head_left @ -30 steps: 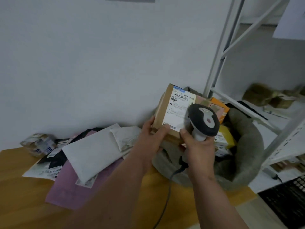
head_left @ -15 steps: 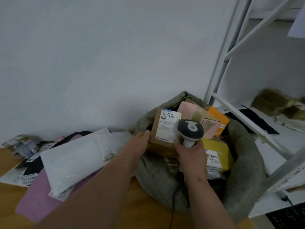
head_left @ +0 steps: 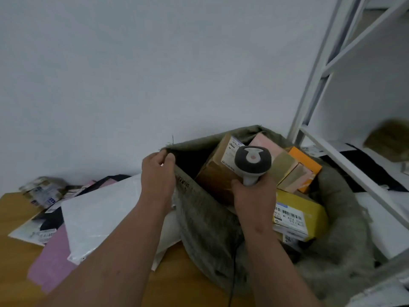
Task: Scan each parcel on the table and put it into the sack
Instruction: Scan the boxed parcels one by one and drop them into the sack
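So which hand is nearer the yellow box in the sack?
Right. The right hand, gripping the scanner, sits just beside the yellow box; the left hand pinches the sack rim, farther off.

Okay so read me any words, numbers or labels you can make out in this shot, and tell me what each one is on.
"A21A": on the white label of the yellow box in the sack; the barcode and the rest of that line are too blurred.
Label on the brown box: print too small to read.
Red print on the sack's edge by the left hand: unreadable.
Labels on the mailers and the taped bundle: blurred.
Scanner in the right hand: no text.
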The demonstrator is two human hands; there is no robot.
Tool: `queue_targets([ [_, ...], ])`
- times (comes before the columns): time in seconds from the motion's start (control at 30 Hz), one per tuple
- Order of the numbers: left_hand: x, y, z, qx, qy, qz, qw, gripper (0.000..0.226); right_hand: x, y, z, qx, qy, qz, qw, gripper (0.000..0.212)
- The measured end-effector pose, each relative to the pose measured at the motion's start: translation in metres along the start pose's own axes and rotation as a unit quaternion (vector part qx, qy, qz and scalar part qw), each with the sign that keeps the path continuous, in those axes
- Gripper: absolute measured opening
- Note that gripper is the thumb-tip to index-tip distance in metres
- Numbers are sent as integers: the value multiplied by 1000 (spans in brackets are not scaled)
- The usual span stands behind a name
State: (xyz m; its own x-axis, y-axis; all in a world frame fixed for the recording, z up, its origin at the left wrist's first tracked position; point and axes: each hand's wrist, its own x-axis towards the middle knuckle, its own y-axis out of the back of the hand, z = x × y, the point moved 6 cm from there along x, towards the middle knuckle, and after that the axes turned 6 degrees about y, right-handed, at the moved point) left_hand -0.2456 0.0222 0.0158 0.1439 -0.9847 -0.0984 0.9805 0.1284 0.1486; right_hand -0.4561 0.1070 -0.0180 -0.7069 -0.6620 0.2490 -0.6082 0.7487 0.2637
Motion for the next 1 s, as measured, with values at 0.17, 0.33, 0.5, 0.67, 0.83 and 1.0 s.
queue_targets([
  [0.17,1,-2,14,116,-46,-5,992,43,5,-22,-7,9,-5,-42,999,32],
  [0.33,-6,-3,3,137,-1,-98,986,20,1,-40,-14,114,-65,-113,985,34],
  [0.5,-8,16,-8,144,2,-61,988,54,-17,-42,-12,154,-64,-132,977,24],
  [0.67,-10,29,-19,151,16,-65,986,65,-33,-31,-18,120,-28,-69,990,17],
  [0.83,-20,51,-26,111,7,-90,990,57,-72,-50,-15,54,-128,-178,974,44],
  [1.0,-27,101,-35,121,2,-87,989,54,-129,-61,-16,54,-147,-151,976,39],
])
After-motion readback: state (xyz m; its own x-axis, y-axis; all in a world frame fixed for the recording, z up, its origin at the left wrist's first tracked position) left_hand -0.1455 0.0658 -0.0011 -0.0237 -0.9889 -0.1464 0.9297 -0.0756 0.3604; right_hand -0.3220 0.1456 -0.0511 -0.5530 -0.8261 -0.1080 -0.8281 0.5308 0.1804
